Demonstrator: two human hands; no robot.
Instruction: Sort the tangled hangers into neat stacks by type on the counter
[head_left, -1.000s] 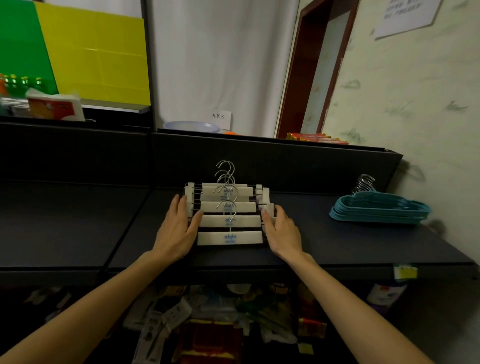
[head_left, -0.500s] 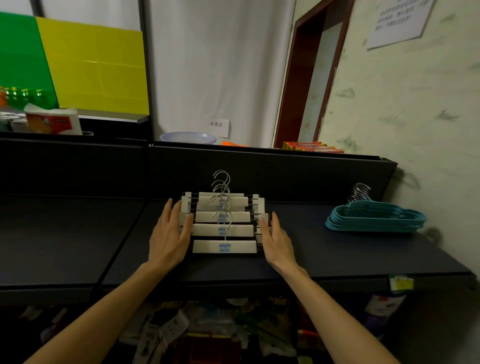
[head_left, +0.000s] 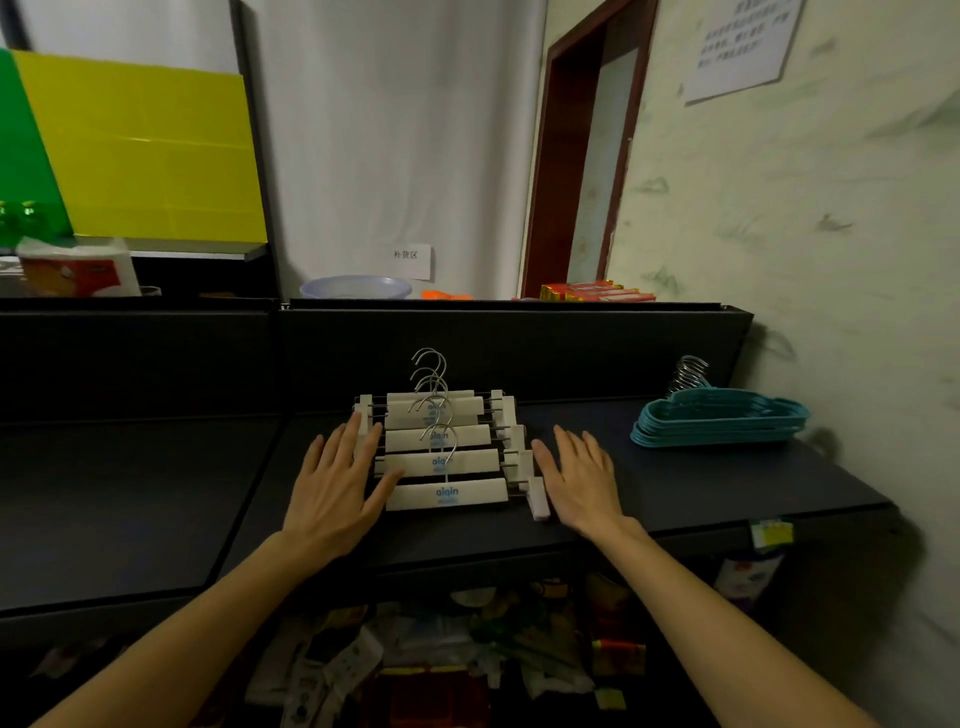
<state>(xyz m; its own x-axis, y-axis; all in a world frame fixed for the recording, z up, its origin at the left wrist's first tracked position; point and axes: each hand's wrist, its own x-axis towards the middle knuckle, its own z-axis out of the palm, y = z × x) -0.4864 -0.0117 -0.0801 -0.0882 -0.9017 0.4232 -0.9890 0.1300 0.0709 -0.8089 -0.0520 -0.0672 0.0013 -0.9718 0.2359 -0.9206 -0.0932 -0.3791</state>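
both hands have eased outward: the left hand (head_left: 332, 491), flat, touches the white hangers (head_left: 445, 449); the right hand (head_left: 582, 480), flat, lies just beside them. their long bars run left to right between the palms on the bench (head_left: 727, 483).

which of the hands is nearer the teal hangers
Right. The right hand lies flat between the white hangers and the teal hangers; the left hand is beyond the white stack.

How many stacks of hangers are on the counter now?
2. The white clip hangers lie fanned at the middle of the counter, between the left hand and the right hand. The teal hangers are stacked at the right, near the wall.
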